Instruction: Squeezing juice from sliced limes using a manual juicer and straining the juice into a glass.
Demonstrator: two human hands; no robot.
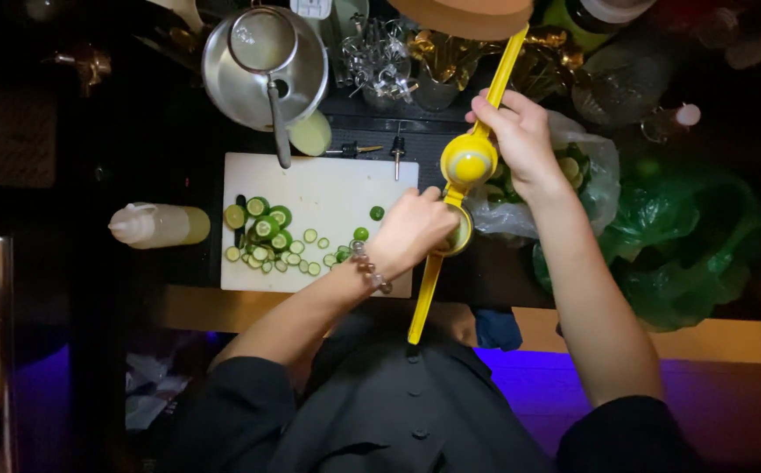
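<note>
Seen from the head camera, a person in a dark buttoned shirt worked a yellow hinged citrus squeezer (466, 166) held open just off the right edge of a white cutting board (328, 188). The right hand (521, 140) gripped the squeezer's upper handle, fingers curled tightly round it, the raised press cup lying just below the knuckles. The left hand (411, 232), a beaded bracelet (370, 267) on its wrist, reached off the board's right edge into the lower cup, its fingertips bunched together there; whether they pinched a piece of fruit could not be told. The lower handle ran down past the board's near right corner toward the person's chest. On the board's left half lay a heap of cut limes and lime slices (267, 236), with a few stray pieces nearer its middle. A squeeze bottle (157, 225) lay on its side left of the board. Beyond the board's far edge stood a steel bowl (262, 70) with a strainer resting in it. Right of the board, past the squeezer, sat a clear plastic bag (591, 175) and a green plastic bag (687, 236).
</note>
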